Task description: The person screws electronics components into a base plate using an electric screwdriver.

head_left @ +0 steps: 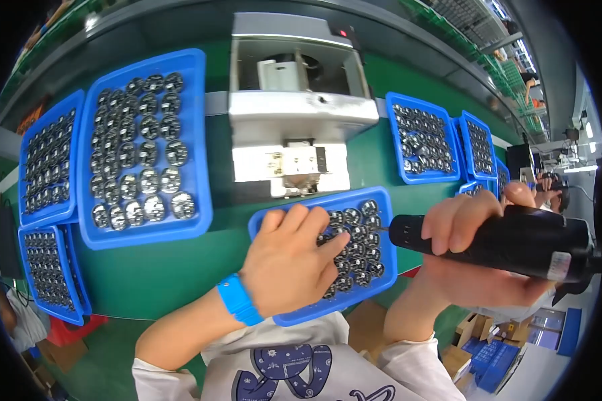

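My right hand (475,260) is wrapped round a black electric screwdriver (508,242), held level above the right side of a blue tray (386,281). The screwdriver's narrow end points left, its thin bit reaching the tray's right edge. Rows of shiny round metal parts (358,248) fill that tray. Over its left half lies my left hand (291,257), open, fingers apart and bent down onto the parts. Whatever lies under its palm is hidden. A blue band (239,299) circles my left wrist.
Behind the tray stands a silver-grey machine (301,110) with a bright metal fixture (304,164) at its front. More blue trays of similar parts stand left (204,134) and right (398,175) on the green table (221,257). Cardboard boxes (458,361) lie low at right.
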Action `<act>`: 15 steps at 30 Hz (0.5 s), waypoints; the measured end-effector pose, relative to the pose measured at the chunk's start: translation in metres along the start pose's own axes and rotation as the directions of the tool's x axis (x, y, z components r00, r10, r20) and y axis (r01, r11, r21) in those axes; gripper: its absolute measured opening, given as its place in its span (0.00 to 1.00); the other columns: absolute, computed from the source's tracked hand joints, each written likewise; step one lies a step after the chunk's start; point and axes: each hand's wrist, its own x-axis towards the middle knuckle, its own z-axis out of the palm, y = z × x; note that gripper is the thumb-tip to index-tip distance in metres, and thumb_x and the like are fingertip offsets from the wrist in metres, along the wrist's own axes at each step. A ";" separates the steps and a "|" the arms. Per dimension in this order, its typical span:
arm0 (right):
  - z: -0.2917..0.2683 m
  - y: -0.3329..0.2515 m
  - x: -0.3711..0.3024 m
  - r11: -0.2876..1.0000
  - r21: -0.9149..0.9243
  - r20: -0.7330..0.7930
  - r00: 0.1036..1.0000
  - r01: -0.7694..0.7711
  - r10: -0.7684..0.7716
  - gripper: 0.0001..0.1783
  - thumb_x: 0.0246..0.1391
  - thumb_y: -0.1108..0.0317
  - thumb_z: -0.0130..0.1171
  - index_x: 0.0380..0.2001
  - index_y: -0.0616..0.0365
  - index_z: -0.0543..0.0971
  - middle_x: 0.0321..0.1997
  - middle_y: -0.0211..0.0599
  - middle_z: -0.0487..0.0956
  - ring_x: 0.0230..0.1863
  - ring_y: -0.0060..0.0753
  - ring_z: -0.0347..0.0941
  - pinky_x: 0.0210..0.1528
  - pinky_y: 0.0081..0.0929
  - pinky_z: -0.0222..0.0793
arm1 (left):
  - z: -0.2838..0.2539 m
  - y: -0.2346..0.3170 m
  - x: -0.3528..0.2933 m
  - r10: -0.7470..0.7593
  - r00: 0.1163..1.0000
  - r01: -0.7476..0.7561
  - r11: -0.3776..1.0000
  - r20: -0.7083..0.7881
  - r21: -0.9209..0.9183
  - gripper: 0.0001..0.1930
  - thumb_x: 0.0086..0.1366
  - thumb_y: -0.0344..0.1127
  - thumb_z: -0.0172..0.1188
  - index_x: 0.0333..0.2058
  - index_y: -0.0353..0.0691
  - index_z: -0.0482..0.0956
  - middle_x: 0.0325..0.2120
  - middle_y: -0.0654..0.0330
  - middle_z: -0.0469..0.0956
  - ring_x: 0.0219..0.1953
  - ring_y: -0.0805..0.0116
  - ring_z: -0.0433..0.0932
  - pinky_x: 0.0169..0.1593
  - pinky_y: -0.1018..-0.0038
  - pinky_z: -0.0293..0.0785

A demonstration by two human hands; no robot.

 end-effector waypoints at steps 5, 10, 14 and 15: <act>-0.022 0.014 -0.020 0.997 0.041 -0.079 0.995 -0.059 0.063 0.51 0.54 0.24 0.43 0.56 0.66 0.67 0.21 0.46 0.72 0.18 0.38 0.68 0.23 0.37 0.68 | 0.009 0.014 0.012 0.045 0.998 -0.047 0.998 0.041 0.048 0.20 0.49 0.36 0.64 0.45 0.46 0.86 0.37 0.61 0.70 0.40 0.62 0.69 0.42 0.65 0.61; -0.026 0.026 -0.027 0.997 0.051 -0.104 0.992 -0.063 0.068 0.52 0.55 0.22 0.41 0.54 0.67 0.67 0.19 0.46 0.72 0.16 0.39 0.67 0.22 0.38 0.68 | 0.021 0.019 0.021 0.071 0.992 -0.087 0.983 0.101 0.162 0.21 0.52 0.41 0.63 0.43 0.36 0.84 0.38 0.61 0.71 0.42 0.65 0.69 0.44 0.69 0.62; -0.029 0.034 -0.029 1.000 0.016 -0.084 0.996 -0.019 0.020 0.53 0.54 0.19 0.39 0.51 0.68 0.67 0.19 0.47 0.73 0.16 0.39 0.67 0.21 0.38 0.68 | 0.023 0.021 0.024 0.047 0.997 -0.057 0.986 0.069 0.155 0.20 0.48 0.38 0.65 0.43 0.45 0.86 0.35 0.61 0.70 0.38 0.62 0.69 0.41 0.66 0.61; -0.030 0.035 -0.030 1.000 0.016 -0.089 0.996 -0.020 0.021 0.53 0.54 0.19 0.39 0.51 0.68 0.67 0.19 0.47 0.73 0.16 0.39 0.67 0.21 0.38 0.68 | 0.024 0.021 0.025 0.044 0.996 -0.058 0.983 0.081 0.172 0.20 0.48 0.39 0.65 0.43 0.45 0.86 0.35 0.61 0.70 0.38 0.62 0.69 0.41 0.66 0.60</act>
